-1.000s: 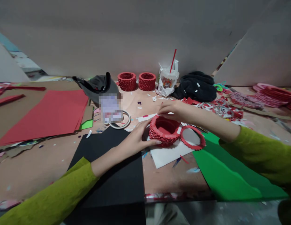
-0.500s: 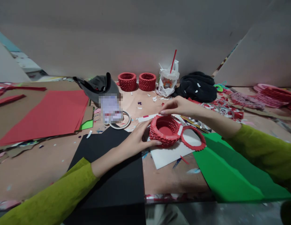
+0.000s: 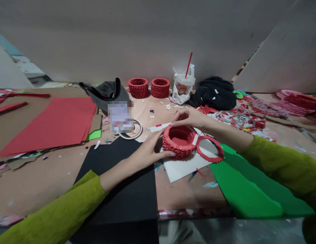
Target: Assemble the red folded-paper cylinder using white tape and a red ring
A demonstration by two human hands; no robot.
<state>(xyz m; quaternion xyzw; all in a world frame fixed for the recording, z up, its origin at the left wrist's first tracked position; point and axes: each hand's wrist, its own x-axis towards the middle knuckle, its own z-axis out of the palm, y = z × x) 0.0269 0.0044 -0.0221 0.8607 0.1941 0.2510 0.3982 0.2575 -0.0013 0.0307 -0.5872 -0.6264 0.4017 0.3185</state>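
A round red container of stacked, jagged-edged rings stands on a white sheet. My left hand grips its left side, thumb in front and fingers behind. At the far rim, my right hand is closed in a pinch, thumb against the rim; whatever lies between its fingertips is hidden. A short white strip sits on the right of the rim. Touching the container's right side is a flat red ring, partly over the white sheet.
Black sheets lie at left front, green sheets at right. Beyond are a tape roll, a cap, two red containers, a bagged cup, black cloth and paper scraps. Red sheets lie left.
My right hand has moved slightly down and left, closer to the container's far rim. My left hand and the container have stayed in place.
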